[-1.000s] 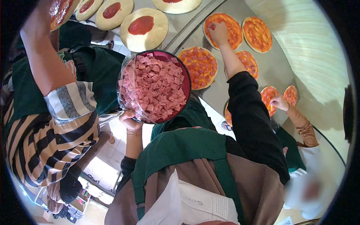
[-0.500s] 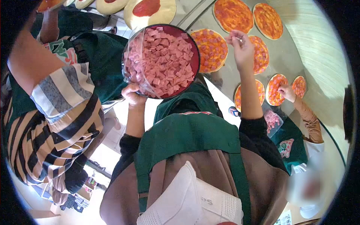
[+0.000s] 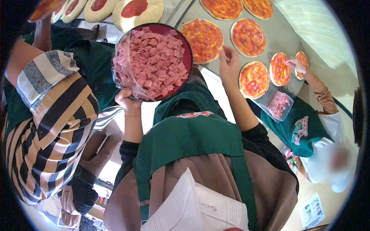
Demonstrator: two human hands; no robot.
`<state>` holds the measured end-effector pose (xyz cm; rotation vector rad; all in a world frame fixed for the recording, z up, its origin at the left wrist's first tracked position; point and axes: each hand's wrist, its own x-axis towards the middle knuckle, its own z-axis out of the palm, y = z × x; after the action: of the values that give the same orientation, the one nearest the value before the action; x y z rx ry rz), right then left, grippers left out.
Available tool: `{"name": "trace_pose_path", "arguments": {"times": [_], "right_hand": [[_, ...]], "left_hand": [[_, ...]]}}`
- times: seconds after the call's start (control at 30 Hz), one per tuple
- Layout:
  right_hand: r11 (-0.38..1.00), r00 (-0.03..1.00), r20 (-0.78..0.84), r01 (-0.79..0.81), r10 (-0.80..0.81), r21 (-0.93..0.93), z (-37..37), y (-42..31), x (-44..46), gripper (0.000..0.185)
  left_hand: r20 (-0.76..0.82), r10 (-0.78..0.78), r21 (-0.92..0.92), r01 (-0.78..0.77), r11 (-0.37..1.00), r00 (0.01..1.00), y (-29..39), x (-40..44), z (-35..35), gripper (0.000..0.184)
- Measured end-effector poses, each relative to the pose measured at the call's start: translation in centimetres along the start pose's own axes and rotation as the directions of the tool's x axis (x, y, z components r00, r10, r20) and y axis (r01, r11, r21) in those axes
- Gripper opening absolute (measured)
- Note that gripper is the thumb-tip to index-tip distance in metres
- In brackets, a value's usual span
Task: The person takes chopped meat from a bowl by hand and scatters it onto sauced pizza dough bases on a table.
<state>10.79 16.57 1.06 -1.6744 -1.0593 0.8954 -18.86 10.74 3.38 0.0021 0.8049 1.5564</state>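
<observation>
My left hand grips the near rim of a dark red bowl, with its thumb outside and clear plastic wrap over the left side. Diced pink ham fills the bowl. Right of the bowl, my right hand is beside the edge of a sauced pizza base dotted with ham. Its fingers are loosely curled and apart, and nothing shows between them. Another ham-topped pizza lies just beyond it, and a third to its right.
A co-worker's hand reaches over small pizzas at the right, near a clear bag of ham. Sauced bases lie at the back of the metal table. Dough rounds with sauce sit upper left. A person in striped clothing stands close at left.
My right hand has come down and left from over the pizzas, its pinch loosened. The bowl has shifted slightly left in view. The co-worker's hand is now nearer the far-right pizza.
</observation>
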Motion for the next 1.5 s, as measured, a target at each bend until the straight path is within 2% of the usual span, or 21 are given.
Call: {"name": "trace_pose_path", "arguments": {"times": [0.03,0.07,0.1,0.2,0.27,0.33,0.37,0.43,0.47,0.53,0.57,0.63,0.73,0.87,1.07,1.13,1.27,1.33,1.4,1.47,1.5], "right_hand": [[1.0,1.0,-0.01,-0.005,0.005,-0.003,-0.6,2.2,-0.3,0.026],[0.914,0.938,-0.013,-0.336,0.348,0.229,-1.1,4.3,-0.5,0.025],[0.675,0.77,0.063,-0.593,0.635,0.439,-1.2,5.2,-0.8,0.025],[0.574,0.709,0.103,-0.638,0.697,0.513,-0.5,7.4,-2.4,0.029],[0.634,0.724,0.039,-0.627,0.688,0.452,0.5,8.9,-2.2,0.038],[0.523,0.663,0.052,-0.634,0.747,0.57,1.3,10.2,-1.1,0.042],[0.523,0.665,0.051,-0.63,0.745,0.574,1.8,10.7,-0.5,0.042],[0.455,0.651,0.086,-0.612,0.755,0.647,2.6,11.0,0.6,0.057],[0.455,0.653,0.085,-0.608,0.752,0.651,2.7,11.2,1.0,0.057],[0.334,0.585,0.114,-0.6,0.803,0.726,2.7,10.7,1.7,0.071],[0.336,0.589,0.113,-0.596,0.8,0.73,2.7,10.5,1.9,0.071],[0.222,0.521,0.169,-0.605,0.837,0.765,2.8,10.4,2.3,0.064],[0.159,0.546,0.275,-0.619,0.792,0.769,3.0,10.8,2.9,0.062],[0.141,0.578,0.28,-0.576,0.766,0.805,3.6,11.3,3.6,0.059],[0.174,0.59,0.344,-0.648,0.731,0.742,2.5,9.6,3.2,0.059],[0.067,0.595,0.399,-0.609,0.697,0.79,2.2,9.5,3.2,0.061],[-0.031,0.612,0.452,-0.572,0.649,0.819,1.9,10.1,2.8,0.056],[-0.024,0.793,0.511,-0.534,0.333,0.845,1.8,10.8,2.7,0.049],[-0.036,0.788,0.522,-0.542,0.327,0.84,1.3,10.6,2.4,0.047],[-0.048,0.782,0.534,-0.55,0.321,0.834,0.7,9.5,1.9,0.046],[-0.058,0.779,0.552,-0.562,0.299,0.825,0.3,8.8,1.8,0.046]], "left_hand": [[0.011,0.015,0.0,-0.015,1.0,1.0,0.2,0.0,-0.5,0.077],[0.01,0.007,0.004,-0.007,1.0,1.0,0.3,-0.1,-0.5,0.077],[-0.009,0.023,0.038,-0.023,0.999,1.0,0.4,-0.3,-0.5,0.078],[-0.05,0.003,0.049,0.0,0.999,0.999,1.0,-1.1,-1.4,0.078],[-0.021,0.035,0.046,-0.034,0.998,0.999,1.2,-1.6,-1.7,0.077],[0.007,0.033,0.055,-0.033,0.998,0.999,1.4,-1.9,-2.6,0.078],[-0.003,0.018,0.044,-0.018,0.999,1.0,1.4,-2.0,-2.9,0.078],[-0.02,-0.002,0.047,0.003,0.999,1.0,1.5,-2.4,-2.2,0.08],[-0.014,-0.002,0.048,0.003,0.999,1.0,1.6,-2.6,-2.1,0.08],[-0.025,-0.002,0.064,0.004,0.998,1.0,1.7,-2.8,-2.2,0.079],[-0.032,-0.021,0.063,0.023,0.998,0.999,1.8,-2.8,-2.5,0.078],[-0.038,-0.012,0.082,0.015,0.997,0.999,1.8,-3.0,-2.4,0.079],[-0.047,-0.008,0.117,0.014,0.993,0.999,1.8,-3.1,-2.8,0.08],[-0.034,-0.027,0.067,0.029,0.997,0.999,1.7,-3.5,-2.3,0.08],[-0.032,-0.017,0.094,0.02,0.995,0.999,1.9,-4.0,-1.1,0.08],[-0.035,-0.005,0.109,0.008,0.994,0.999,1.8,-3.9,-0.9,0.079],[-0.023,0.029,0.139,-0.026,0.99,0.999,1.6,-4.4,0.2,0.077],[-0.003,0.023,0.129,-0.022,0.991,1.0,1.6,-4.3,0.4,0.077],[0.017,0.017,0.12,-0.019,0.993,1.0,1.6,-4.3,0.0,0.078],[-0.056,0.041,0.122,-0.034,0.992,0.998,1.8,-4.2,-1.4,0.078],[-0.084,-0.008,0.115,0.018,0.993,0.996,1.9,-4.4,-1.0,0.078]]}}
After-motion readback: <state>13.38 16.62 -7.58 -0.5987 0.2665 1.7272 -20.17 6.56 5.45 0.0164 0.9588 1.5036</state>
